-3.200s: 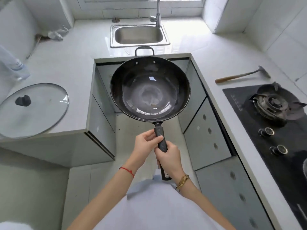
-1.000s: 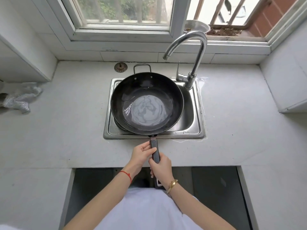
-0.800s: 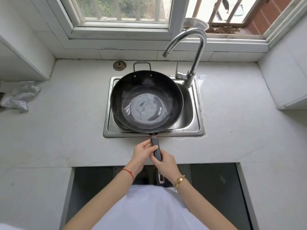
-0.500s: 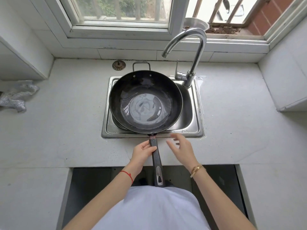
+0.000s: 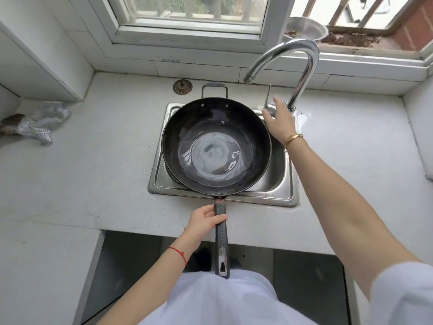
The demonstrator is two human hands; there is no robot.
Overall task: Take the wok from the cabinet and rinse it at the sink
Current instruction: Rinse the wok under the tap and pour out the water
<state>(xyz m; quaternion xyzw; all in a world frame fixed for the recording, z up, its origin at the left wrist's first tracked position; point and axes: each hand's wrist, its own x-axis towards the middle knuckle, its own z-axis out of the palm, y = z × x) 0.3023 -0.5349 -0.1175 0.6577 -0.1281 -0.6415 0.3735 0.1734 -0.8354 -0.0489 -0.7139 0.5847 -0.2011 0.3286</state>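
Note:
The black wok (image 5: 216,146) rests across the steel sink (image 5: 276,198), its long handle sticking out over the counter's front edge towards me. My left hand (image 5: 205,222) grips that handle just behind the pan. My right hand (image 5: 278,120) has its fingers apart at the base of the curved chrome tap (image 5: 302,73), touching the thin lever there. No water runs from the spout, which hangs over the wok's far right rim.
A sink strainer plug (image 5: 182,86) lies on the white counter (image 5: 93,141) behind the sink. A crumpled silvery cloth (image 5: 39,124) sits at the far left. A metal bowl (image 5: 304,30) stands on the window ledge behind the tap.
I carried the wok from the cabinets to the sink and set it down there. My right hand let go of the handle and reached up to the tap lever.

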